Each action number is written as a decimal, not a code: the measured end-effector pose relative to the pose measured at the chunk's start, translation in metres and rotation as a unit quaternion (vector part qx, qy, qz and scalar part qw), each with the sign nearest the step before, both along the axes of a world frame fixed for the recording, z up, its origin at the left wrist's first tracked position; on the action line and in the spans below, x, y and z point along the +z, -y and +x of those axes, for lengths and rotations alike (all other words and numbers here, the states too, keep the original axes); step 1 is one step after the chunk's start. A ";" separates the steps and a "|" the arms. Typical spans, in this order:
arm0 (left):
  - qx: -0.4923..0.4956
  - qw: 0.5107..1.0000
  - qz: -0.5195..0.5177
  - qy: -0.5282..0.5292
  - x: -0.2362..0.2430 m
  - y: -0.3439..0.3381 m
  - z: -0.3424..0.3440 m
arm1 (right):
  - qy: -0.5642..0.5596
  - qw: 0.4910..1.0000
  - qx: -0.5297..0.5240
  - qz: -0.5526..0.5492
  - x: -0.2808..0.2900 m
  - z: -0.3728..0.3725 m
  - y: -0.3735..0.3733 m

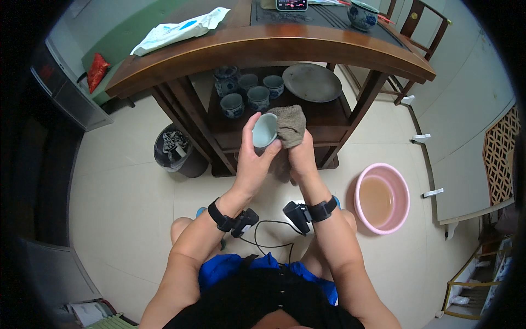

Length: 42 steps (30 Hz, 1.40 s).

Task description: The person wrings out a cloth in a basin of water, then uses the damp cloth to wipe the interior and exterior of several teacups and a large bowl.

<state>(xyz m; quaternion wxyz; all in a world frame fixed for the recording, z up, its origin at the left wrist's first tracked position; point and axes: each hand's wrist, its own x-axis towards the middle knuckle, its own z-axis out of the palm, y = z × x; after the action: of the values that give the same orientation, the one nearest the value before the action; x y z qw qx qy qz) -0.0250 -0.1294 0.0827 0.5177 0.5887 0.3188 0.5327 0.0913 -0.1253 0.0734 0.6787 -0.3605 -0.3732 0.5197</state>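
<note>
In front of the table's lower shelf, my left hand [253, 163] is wrapped round a small cup [264, 130], its pale inside tilted up toward me. My right hand [301, 155] grips a brown-grey cloth [290, 125], bunched against the cup's right side. Part of the cloth hangs below my hands. Beyond them on the shelf stand several blue-patterned cups [258, 97] and a taller blue-and-white jar [226, 80]. To their right lies a round dark tray [312, 83].
A dark wooden table [274, 44] spans the far side, with a white packet [181, 31] and a patterned pot [362, 15] on top. A bin [189, 163] stands at left, a pink basin [405, 200] of murky water at right. A black cable [274, 245] hangs between my forearms.
</note>
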 end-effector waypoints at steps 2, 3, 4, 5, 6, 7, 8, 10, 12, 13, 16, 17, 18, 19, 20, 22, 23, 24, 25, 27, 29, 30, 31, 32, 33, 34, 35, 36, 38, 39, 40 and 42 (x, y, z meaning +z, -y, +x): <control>0.014 0.996 0.062 -0.054 0.005 -0.005 -0.004 | -0.033 0.998 0.050 0.008 -0.005 0.006 0.000; 0.027 0.981 0.143 -0.128 0.007 -0.006 -0.006 | -0.136 0.986 0.094 -0.008 -0.006 0.007 0.002; 0.043 0.953 0.223 -0.201 0.010 -0.006 -0.008 | -0.237 0.961 0.139 -0.023 -0.007 0.006 0.003; 0.023 0.945 0.248 -0.213 0.015 -0.004 -0.009 | -0.218 0.966 0.134 -0.017 -0.010 0.008 0.000; 0.025 0.945 0.248 -0.212 0.018 -0.003 -0.009 | -0.218 0.966 0.135 -0.016 -0.011 0.012 0.001; -0.003 0.936 0.276 -0.218 0.021 -0.001 -0.008 | -0.227 0.963 0.144 -0.035 -0.010 0.017 0.003; -0.030 0.926 0.303 -0.223 0.024 -0.001 -0.007 | -0.236 0.958 0.152 -0.055 -0.007 0.022 0.005; -0.046 0.914 0.326 -0.237 0.029 -0.002 -0.007 | -0.222 0.960 0.165 -0.048 -0.003 0.030 0.009; -0.087 0.923 0.306 -0.219 0.031 -0.001 -0.007 | -0.159 0.977 0.132 -0.048 -0.002 0.033 0.011; -0.087 0.923 0.306 -0.217 0.028 -0.003 -0.005 | -0.148 0.980 0.126 -0.033 -0.004 0.034 0.010; -0.005 0.929 0.320 -0.183 0.011 -0.008 0.000 | -0.179 0.982 0.063 0.023 -0.003 0.033 0.004; 0.038 0.926 0.320 -0.199 0.008 -0.009 0.000 | -0.178 0.983 0.027 0.028 0.002 0.032 0.004; 0.079 0.920 0.318 -0.215 0.004 -0.009 0.000 | -0.179 0.983 0.028 0.026 0.004 0.032 0.003; 0.101 0.902 0.343 -0.243 0.002 -0.009 0.001 | -0.161 0.985 -0.004 0.055 0.006 0.030 0.002; 0.099 0.903 0.339 -0.245 0.000 -0.008 0.003 | -0.143 0.986 -0.036 0.083 0.008 0.027 0.002; 0.064 0.954 0.234 -0.177 -0.006 -0.003 0.011 | -0.144 0.985 -0.057 0.078 0.008 0.020 0.004; 0.057 0.968 0.209 -0.125 -0.008 -0.003 0.017 | -0.114 0.986 -0.092 0.077 0.006 0.017 0.003; 0.056 0.969 0.204 -0.127 -0.008 -0.003 0.017 | -0.083 0.986 -0.126 0.076 0.003 0.014 0.004; 0.029 0.982 0.163 -0.087 -0.002 -0.003 0.018 | -0.053 0.988 -0.120 0.080 0.003 0.013 0.007; 0.005 0.993 0.117 -0.032 0.001 -0.006 0.019 | 0.096 0.979 -0.156 0.092 -0.005 0.010 0.012; -0.008 0.995 0.097 -0.012 0.005 -0.009 0.018 | 0.212 0.950 -0.187 0.131 -0.007 0.007 0.014; -0.023 0.997 0.077 0.009 0.007 -0.012 0.017 | 0.211 0.950 -0.185 0.132 -0.004 0.005 0.015; -0.010 0.996 0.086 0.018 0.008 -0.016 0.016 | 0.234 0.938 -0.196 0.168 0.002 0.003 0.017; -0.009 0.996 0.088 0.018 0.008 -0.015 0.013 | 0.255 0.923 -0.206 0.203 0.006 0.001 0.018; -0.002 0.995 0.095 -0.014 0.009 -0.014 0.010 | 0.271 0.920 -0.197 0.201 0.005 0.003 0.019; 0.008 0.993 0.105 -0.045 0.010 -0.013 0.008 | 0.271 0.919 -0.197 0.208 0.006 0.004 0.020; 0.018 0.994 0.103 -0.032 0.002 -0.014 0.008 | 0.263 0.934 -0.165 0.174 0.007 0.005 0.022; 0.021 0.993 0.110 -0.031 0.000 -0.015 0.007 | 0.255 0.947 -0.134 0.140 0.008 0.007 0.023; 0.094 0.949 0.259 -0.156 0.001 -0.012 0.006 | 0.242 0.954 -0.116 0.133 -0.003 0.016 0.019; 0.102 0.937 0.291 -0.163 0.002 -0.010 0.007 | 0.136 0.987 -0.054 0.072 -0.006 0.022 0.016; 0.102 0.937 0.292 -0.162 0.002 -0.009 0.007 | 0.027 1.000 0.009 0.008 -0.007 0.024 0.015; 0.076 0.903 0.374 -0.197 0.001 -0.007 0.005 | -0.005 1.000 0.020 -0.014 -0.004 0.024 0.018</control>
<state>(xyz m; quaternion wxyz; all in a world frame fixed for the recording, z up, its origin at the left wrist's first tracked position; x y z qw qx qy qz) -0.0200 -0.1221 0.0835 0.1438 0.8060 0.2358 0.5236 0.1158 -0.1434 0.0689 0.6646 -0.3599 -0.3697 0.5405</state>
